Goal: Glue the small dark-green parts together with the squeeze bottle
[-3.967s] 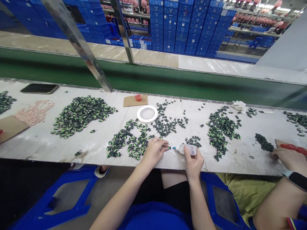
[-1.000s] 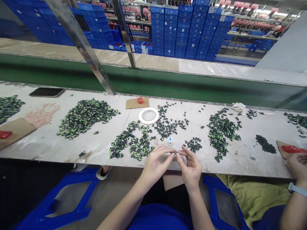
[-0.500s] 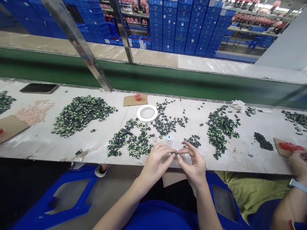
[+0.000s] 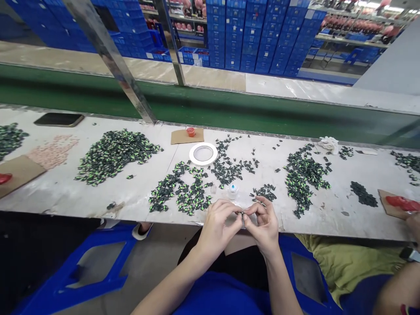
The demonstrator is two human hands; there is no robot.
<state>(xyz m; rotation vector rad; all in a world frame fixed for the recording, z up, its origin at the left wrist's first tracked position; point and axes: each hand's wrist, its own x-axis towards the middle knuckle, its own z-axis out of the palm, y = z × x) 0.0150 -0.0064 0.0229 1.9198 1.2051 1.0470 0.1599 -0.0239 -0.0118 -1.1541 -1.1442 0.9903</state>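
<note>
Pinching a tiny dark bit [image 4: 242, 213] in both hands, mostly hidden by fingertips.
Held close over the near edge of the table [image 4: 328, 221], with thumb and finger of the left hand [image 4: 218, 223] and right hand [image 4: 265, 225] pressed in. Could drop the bit over the edge from a loose pinch, or bump the bottle [image 4: 233, 191] at 11 o'clock by reaching carelessly, or mix into the pile [image 4: 264, 191] at 2 o'clock after slipping.

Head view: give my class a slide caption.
Left hand and right hand pinch one small dark part near a blue-tipped bottle.
</note>
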